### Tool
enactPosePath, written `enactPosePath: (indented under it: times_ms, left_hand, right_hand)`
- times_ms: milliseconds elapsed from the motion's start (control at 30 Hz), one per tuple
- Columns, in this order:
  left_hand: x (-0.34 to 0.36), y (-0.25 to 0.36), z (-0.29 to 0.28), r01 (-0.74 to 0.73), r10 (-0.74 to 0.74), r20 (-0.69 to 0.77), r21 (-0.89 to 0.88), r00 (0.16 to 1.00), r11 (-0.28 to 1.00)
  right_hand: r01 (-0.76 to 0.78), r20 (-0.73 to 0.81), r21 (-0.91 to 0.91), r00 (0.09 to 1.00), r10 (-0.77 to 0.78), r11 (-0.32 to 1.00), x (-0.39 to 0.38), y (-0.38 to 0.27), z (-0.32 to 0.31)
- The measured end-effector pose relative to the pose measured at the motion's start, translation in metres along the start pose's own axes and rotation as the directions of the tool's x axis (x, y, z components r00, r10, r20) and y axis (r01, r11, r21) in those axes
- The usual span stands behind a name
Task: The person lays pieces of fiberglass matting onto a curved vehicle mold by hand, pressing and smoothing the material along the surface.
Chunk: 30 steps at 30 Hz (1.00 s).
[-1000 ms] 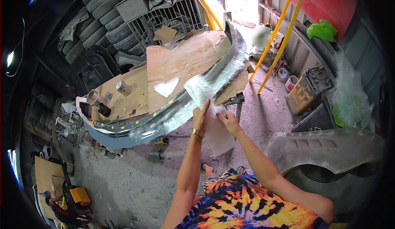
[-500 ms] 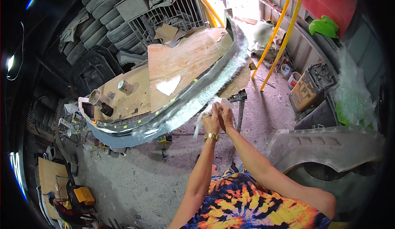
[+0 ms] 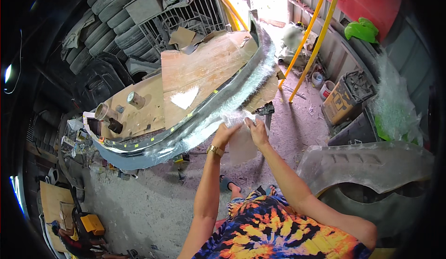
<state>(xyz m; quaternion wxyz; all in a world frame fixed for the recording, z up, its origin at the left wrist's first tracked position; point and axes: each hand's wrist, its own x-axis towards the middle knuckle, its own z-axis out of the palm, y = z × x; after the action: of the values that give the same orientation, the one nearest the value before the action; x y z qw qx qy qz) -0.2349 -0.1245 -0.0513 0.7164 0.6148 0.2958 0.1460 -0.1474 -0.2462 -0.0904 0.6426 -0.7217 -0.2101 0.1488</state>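
Note:
Between my two hands hangs a thin, whitish sheet of fiberglass mat (image 3: 241, 149), spread and see-through. My left hand (image 3: 224, 136), with a gold watch at the wrist, pinches its upper left part. Fingers of my right hand (image 3: 257, 131) are closed on its upper right part. Just beyond my hands runs a long curved car bumper (image 3: 186, 124), its outer face covered with shaggy white glass fibers and its lower left end grey. A white fiberglass scrap (image 3: 185, 97) lies on the cardboard (image 3: 209, 68) behind the bumper.
Cans (image 3: 136, 100) and a dark brush (image 3: 115, 125) stand on the cardboard. Yellow poles (image 3: 309, 40) rise at the far right. A grey fender panel (image 3: 362, 166) is at my right. Stacked tires (image 3: 104, 22) fill the back left. Another person (image 3: 69, 240) is at lower left.
My hands have moved apart, the left one leftward and toward me. The fiberglass mat, bunched between them before, now hangs spread out below my fingers.

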Motion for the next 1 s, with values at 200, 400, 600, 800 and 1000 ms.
enactPosePath:
  times_ms: [200, 400, 600, 800, 1000]
  left_hand:
    - [0.000, -0.048, -0.005, -0.133, 0.285, -0.214, 0.533, 0.935, 0.836]
    - [-0.004, -0.040, 0.043, -0.116, 0.188, -0.520, 0.169, 0.833, 0.979]
    - [-0.006, -0.016, 0.055, -0.181, -0.268, -0.626, -0.559, 0.732, 0.810]
    - [-0.008, 0.024, 0.033, -0.340, 0.110, -0.513, -0.382, 0.852, 0.859]
    - [-0.022, 0.023, 0.056, -0.171, 0.194, -0.091, 0.220, 0.977, 0.960]
  right_hand:
    - [-0.015, -0.191, -0.089, 0.982, -0.002, 0.996, 0.001, 0.002, 0.034]
    - [0.084, -0.120, 0.039, 0.990, -0.079, 0.996, 0.003, 0.022, 0.059]
    - [-0.303, -0.119, 0.776, 0.791, 0.600, 0.553, 0.013, 0.022, 0.052]
    - [-0.099, 0.187, -0.222, 0.972, 0.142, 0.970, -0.022, -0.071, -0.012]
    - [0.087, -0.236, -0.231, 0.961, -0.142, 0.969, 0.000, -0.015, -0.023]
